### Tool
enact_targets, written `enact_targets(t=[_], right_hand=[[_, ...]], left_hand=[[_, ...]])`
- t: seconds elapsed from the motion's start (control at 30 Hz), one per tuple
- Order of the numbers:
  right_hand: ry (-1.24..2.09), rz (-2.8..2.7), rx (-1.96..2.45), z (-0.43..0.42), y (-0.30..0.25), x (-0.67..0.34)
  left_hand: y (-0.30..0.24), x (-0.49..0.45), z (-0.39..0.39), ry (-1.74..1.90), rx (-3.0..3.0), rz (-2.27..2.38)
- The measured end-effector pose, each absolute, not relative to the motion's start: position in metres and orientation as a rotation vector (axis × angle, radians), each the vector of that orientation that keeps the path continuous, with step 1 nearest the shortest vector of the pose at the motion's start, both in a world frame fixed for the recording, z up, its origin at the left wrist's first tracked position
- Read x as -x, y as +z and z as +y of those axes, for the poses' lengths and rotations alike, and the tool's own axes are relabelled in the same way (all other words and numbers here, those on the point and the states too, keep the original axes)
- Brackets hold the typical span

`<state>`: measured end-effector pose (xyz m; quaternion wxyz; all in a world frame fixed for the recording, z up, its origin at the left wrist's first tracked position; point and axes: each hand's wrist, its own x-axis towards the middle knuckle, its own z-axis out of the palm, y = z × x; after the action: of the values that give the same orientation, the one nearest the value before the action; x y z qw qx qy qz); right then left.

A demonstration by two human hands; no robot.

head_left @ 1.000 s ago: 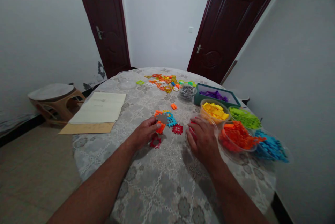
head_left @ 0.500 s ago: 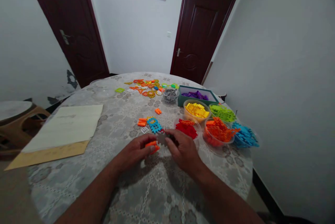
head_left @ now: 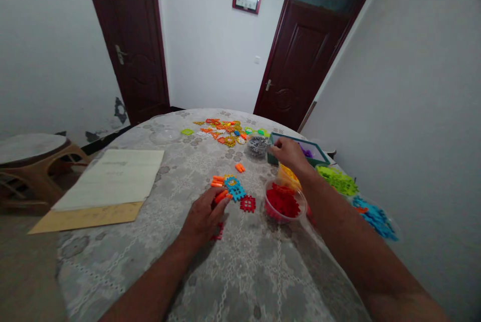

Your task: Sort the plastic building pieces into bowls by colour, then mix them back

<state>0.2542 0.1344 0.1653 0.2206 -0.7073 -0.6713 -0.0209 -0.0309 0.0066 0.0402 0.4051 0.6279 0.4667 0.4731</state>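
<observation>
Pegs (head_left: 222,196), orange, in left hand (head_left: 201,214), low over the surface (head_left: 240,272); contact with it, can't tell. Left grip: fingers and thumb pinching the pegs. Red piece (head_left: 219,231) part hidden by that hand. Just past the fingertips: blue pieces (head_left: 235,189), yellow piece (head_left: 228,177), loose pegs (head_left: 217,180). Red tile (head_left: 248,204) right of the blue. Orange pair (head_left: 239,167) lies apart, farther out. Right hand (head_left: 289,152) at left end of green box (head_left: 272,159), near gray heap (head_left: 257,145). Right grip: fingers curled, can't tell if pinching anything. Right forearm (head_left: 338,211) partly covers yellow heap (head_left: 287,173). Red bowl (head_left: 276,216) left of forearm; lime heap (head_left: 338,180) and blue heap (head_left: 376,217) right. Mixed pile (head_left: 225,130) at far side, paper (head_left: 112,176) at left.
</observation>
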Motion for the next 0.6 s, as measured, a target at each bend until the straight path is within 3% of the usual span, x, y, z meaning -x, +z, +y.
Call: enact_targets(t=[0.3,0.5,0.6], right_hand=[[-0.122,-1.718,2.103,0.208,0.163,-0.241],[-0.074,-1.889,1.937,0.182,0.164,-0.215],[0.117,-2.102,1.754,0.145,0.165,-0.197]], left_hand=[[0.032,0.037,0.021,1.234,-1.431,1.350],[0.037,0.033,0.022,1.251,-1.153,1.073],[0.036,0.031,0.024,1.212,-1.010,0.923]])
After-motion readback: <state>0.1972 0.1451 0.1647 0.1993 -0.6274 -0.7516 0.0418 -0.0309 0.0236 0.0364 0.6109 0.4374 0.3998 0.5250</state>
